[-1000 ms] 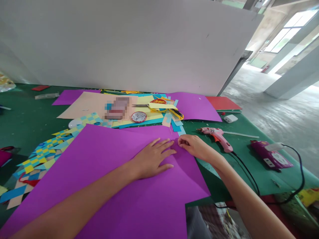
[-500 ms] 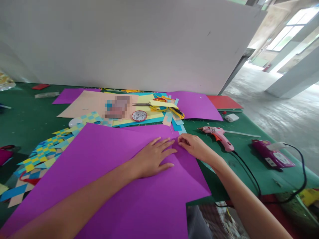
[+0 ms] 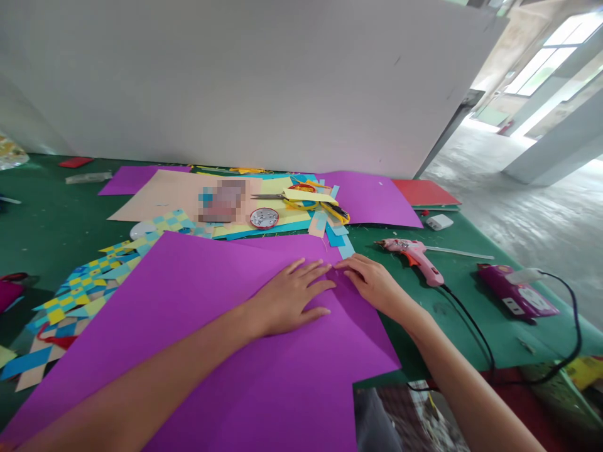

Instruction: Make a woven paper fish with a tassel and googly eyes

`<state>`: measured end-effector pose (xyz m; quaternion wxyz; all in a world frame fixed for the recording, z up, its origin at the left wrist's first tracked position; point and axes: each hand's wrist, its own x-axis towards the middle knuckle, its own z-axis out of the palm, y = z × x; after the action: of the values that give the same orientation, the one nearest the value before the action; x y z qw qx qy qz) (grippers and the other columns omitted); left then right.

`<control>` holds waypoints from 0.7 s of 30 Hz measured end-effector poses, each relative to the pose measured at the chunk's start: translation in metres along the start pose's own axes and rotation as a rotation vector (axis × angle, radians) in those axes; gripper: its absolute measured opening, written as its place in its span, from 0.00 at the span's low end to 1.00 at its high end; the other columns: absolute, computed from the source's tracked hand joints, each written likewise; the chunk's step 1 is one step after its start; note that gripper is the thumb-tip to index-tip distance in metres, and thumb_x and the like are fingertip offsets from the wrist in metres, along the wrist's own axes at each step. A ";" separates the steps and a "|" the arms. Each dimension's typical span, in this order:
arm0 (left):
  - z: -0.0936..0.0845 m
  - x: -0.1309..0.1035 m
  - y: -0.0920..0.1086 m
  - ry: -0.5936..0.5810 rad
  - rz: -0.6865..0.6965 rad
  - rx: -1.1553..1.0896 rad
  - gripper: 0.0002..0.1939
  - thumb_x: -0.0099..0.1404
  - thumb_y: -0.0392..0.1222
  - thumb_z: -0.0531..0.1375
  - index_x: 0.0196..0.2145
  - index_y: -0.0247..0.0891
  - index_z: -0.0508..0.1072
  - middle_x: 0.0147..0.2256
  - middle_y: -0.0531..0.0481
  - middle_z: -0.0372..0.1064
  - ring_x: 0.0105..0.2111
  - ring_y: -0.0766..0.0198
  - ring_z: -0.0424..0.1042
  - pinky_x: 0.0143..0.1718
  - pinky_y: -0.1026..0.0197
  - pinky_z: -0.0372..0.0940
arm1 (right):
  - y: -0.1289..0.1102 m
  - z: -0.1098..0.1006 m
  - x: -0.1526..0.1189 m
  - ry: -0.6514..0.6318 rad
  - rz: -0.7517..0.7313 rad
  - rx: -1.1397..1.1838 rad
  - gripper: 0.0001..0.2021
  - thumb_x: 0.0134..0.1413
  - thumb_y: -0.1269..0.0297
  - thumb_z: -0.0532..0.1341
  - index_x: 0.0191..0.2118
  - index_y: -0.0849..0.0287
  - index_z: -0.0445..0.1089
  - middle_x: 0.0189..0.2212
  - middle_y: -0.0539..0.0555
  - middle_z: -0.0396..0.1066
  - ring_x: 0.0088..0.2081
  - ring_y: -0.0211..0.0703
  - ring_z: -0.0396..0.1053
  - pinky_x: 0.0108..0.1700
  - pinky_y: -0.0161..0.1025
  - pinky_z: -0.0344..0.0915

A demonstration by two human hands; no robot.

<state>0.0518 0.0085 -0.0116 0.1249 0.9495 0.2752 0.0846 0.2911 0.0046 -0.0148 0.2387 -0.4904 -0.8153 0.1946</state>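
Note:
A large purple sheet of card [image 3: 207, 270] lies across the front of the table, and a further purple piece meets it on the right. My left hand [image 3: 294, 298] rests palm down on the card with its fingers spread. Just to its right, my right hand [image 3: 370, 282] touches the purple surface near the upper right edge. Its fingers reach out toward the left fingertips, and nothing shows in them. A faint thin thread or strand lies on the card above the two hands.
Right of my hands lies a pink glue gun [image 3: 414, 256], its cable near a purple power strip [image 3: 516, 292]. Scissors [image 3: 296, 199] and a round red-rimmed dish [image 3: 264, 218] sit on coloured paper behind. Woven paper strips [image 3: 89, 279] lie at left. A pale panel [image 3: 235, 81] stands behind.
The right hand has loosened from a curled pinch, its fingers stretching out flatter over the purple card. The left hand stays in the same place.

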 end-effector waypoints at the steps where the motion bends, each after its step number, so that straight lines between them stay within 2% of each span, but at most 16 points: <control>1: 0.000 0.000 0.000 0.000 0.002 0.002 0.27 0.70 0.59 0.47 0.62 0.46 0.60 0.67 0.48 0.46 0.67 0.53 0.45 0.66 0.48 0.38 | 0.000 0.001 -0.001 0.015 -0.009 0.008 0.14 0.61 0.74 0.50 0.43 0.57 0.72 0.38 0.55 0.70 0.41 0.41 0.70 0.44 0.38 0.63; 9: 0.000 0.000 0.000 -0.007 0.011 0.021 0.28 0.71 0.59 0.46 0.62 0.45 0.60 0.67 0.47 0.47 0.67 0.54 0.45 0.66 0.48 0.38 | -0.001 0.003 -0.003 0.095 -0.005 0.002 0.12 0.55 0.79 0.52 0.34 0.58 0.71 0.33 0.52 0.69 0.35 0.38 0.69 0.39 0.36 0.62; 19: -0.001 0.000 0.000 -0.024 0.003 0.016 0.28 0.71 0.59 0.46 0.62 0.44 0.59 0.67 0.47 0.47 0.67 0.54 0.44 0.66 0.48 0.38 | -0.006 0.004 -0.006 0.105 0.021 -0.117 0.10 0.54 0.78 0.52 0.32 0.57 0.67 0.31 0.52 0.68 0.34 0.41 0.66 0.38 0.37 0.60; 21: -0.001 0.000 0.001 -0.023 0.004 0.016 0.28 0.71 0.59 0.46 0.62 0.45 0.59 0.67 0.47 0.47 0.67 0.54 0.44 0.66 0.48 0.39 | -0.006 0.005 -0.006 0.126 0.044 -0.122 0.10 0.55 0.77 0.52 0.35 0.57 0.68 0.31 0.52 0.68 0.32 0.40 0.65 0.36 0.37 0.60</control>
<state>0.0522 0.0083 -0.0106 0.1203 0.9519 0.2725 0.0720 0.2863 -0.0038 -0.0164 0.2549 -0.5329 -0.7981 0.1185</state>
